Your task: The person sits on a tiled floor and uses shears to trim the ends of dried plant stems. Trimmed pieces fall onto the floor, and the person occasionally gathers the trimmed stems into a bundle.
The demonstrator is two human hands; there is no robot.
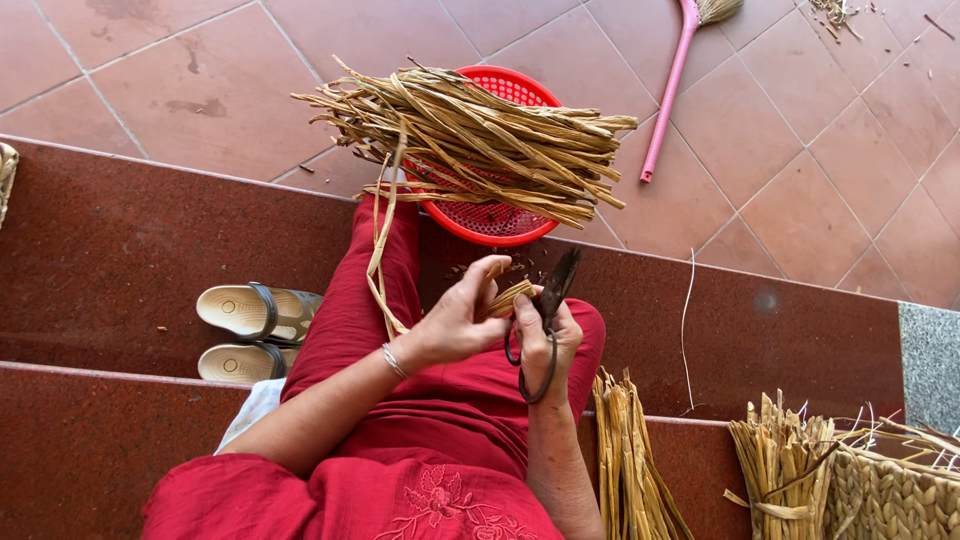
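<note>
Dried straw strip (508, 298) between hands (500, 325)

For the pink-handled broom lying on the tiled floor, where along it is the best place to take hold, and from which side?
Judging by its pose, grip the broom at mid-handle, reaching from above. The slim pink handle lies flat on the tiles with open floor on both sides, so fingers can close around it. The bristle head at the top edge is partly out of view. Both hands, left hand and right hand, are occupied.

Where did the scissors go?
In the head view, the scissors are in the right hand, over the lap, blades pointing up beside the dried strand pinched by the left hand.
</note>
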